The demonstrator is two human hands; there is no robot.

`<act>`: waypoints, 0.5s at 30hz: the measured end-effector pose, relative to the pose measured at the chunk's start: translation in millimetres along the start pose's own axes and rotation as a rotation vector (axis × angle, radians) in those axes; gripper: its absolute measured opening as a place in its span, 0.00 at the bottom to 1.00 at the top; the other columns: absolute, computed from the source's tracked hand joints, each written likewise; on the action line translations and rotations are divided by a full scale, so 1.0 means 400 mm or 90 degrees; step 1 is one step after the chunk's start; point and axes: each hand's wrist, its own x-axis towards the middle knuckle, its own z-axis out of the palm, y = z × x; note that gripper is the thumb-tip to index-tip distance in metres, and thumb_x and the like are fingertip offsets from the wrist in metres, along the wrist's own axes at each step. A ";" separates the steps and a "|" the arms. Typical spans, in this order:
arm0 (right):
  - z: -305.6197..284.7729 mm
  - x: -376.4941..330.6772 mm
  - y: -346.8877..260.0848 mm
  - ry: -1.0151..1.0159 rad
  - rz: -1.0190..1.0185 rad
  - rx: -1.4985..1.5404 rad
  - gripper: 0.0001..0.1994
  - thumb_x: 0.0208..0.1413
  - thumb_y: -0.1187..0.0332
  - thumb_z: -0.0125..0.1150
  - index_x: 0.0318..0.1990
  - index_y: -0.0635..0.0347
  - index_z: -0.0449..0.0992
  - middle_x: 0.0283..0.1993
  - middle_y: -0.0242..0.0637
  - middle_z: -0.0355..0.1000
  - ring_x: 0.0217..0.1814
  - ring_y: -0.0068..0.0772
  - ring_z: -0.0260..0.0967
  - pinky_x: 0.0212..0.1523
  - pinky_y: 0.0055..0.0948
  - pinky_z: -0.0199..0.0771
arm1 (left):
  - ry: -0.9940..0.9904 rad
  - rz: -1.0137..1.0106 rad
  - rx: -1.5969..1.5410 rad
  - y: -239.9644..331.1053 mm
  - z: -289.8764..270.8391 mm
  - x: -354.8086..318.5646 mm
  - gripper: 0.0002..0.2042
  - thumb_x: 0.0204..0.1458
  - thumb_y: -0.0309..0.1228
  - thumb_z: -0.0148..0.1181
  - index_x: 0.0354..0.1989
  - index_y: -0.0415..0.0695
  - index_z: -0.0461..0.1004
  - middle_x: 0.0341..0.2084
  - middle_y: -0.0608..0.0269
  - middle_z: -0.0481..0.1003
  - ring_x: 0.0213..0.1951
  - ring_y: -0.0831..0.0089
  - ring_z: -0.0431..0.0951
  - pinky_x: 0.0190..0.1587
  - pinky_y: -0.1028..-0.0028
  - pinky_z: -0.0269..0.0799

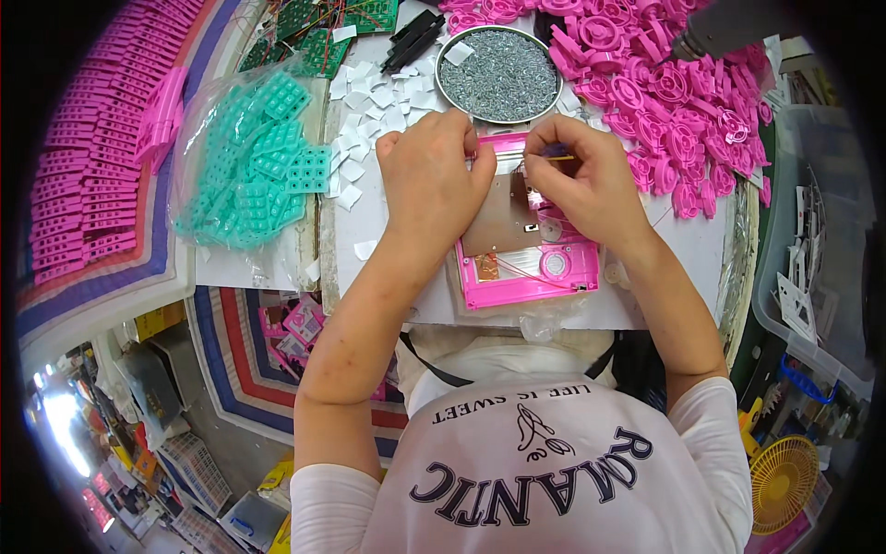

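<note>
A pink plastic housing lies on the table in front of me, with a brown circuit board over its middle. Thin red wires and a round white part show in its near end. My left hand is closed at the housing's far left, its thumb along the board's edge; its fingertips are hidden. Over the far right of the housing, my right hand pinches near a thin yellowish strip. Whether its fingertips grip that strip cannot be made out.
Beyond my hands stands a round metal tray of small screws. Pink round parts are heaped right, below a dark tool. White squares, bagged turquoise keypads, green circuit boards and stacked pink casings lie left.
</note>
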 end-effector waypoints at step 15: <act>-0.034 0.197 0.069 -0.103 -0.413 -0.363 0.19 0.54 0.74 0.62 0.55 0.54 0.79 0.51 0.40 0.78 0.55 0.46 0.71 0.57 0.42 0.74 | -0.010 -0.003 -0.212 -0.036 -0.031 0.036 0.08 0.52 0.28 0.70 0.38 0.38 0.83 0.29 0.63 0.78 0.30 0.76 0.74 0.34 0.74 0.70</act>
